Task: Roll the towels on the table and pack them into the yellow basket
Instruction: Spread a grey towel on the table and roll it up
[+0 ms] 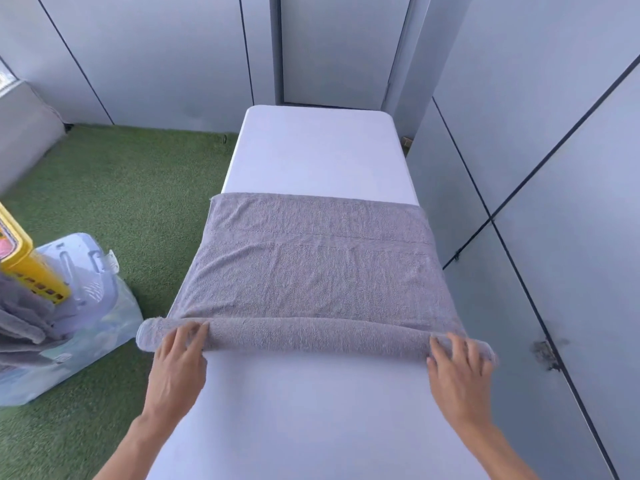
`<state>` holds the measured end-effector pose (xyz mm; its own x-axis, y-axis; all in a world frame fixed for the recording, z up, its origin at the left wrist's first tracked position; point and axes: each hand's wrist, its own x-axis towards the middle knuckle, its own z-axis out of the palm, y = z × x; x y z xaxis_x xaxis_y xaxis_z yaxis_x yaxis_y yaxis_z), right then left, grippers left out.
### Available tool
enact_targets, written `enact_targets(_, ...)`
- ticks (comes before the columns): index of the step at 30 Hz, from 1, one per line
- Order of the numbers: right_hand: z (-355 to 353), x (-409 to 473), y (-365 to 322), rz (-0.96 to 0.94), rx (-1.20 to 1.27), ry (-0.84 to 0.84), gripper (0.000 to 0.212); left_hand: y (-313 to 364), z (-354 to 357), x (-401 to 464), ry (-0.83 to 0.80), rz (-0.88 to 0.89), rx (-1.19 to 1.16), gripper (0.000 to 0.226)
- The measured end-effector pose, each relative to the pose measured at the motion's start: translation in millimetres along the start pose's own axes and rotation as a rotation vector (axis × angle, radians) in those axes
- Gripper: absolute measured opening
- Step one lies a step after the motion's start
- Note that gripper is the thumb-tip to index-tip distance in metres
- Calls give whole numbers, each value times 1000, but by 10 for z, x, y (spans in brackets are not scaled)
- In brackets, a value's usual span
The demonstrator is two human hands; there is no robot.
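Leftmost, the yellow basket (24, 258) is seen on the grass beside the white table (318, 150). The grey towel (311, 268) is spread across the table, its near edge rolled and pressed under the flat, spread fingers of left hand (178, 362) and right hand (457, 372).
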<state>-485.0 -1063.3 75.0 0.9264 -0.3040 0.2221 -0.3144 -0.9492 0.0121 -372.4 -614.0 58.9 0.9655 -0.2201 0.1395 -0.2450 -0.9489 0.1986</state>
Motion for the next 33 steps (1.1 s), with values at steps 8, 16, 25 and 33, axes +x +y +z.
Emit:
enact_targets(8, 204, 352, -6, 21, 121, -280, 47, 5, 19, 353, -147, -49, 10, 50)
enact_targets(16, -159, 477, 285, 78, 315, -724, 41, -71, -342, 399, -536, -163, -77, 41)
enact_targets(25, -30, 226, 62, 88, 204, -131, 26, 20, -212, 224, 19, -89, -14, 13)
enact_targets(33, 84, 289, -82, 55, 75, -195, 58, -43, 51, 427, -200, 7, -57, 51)
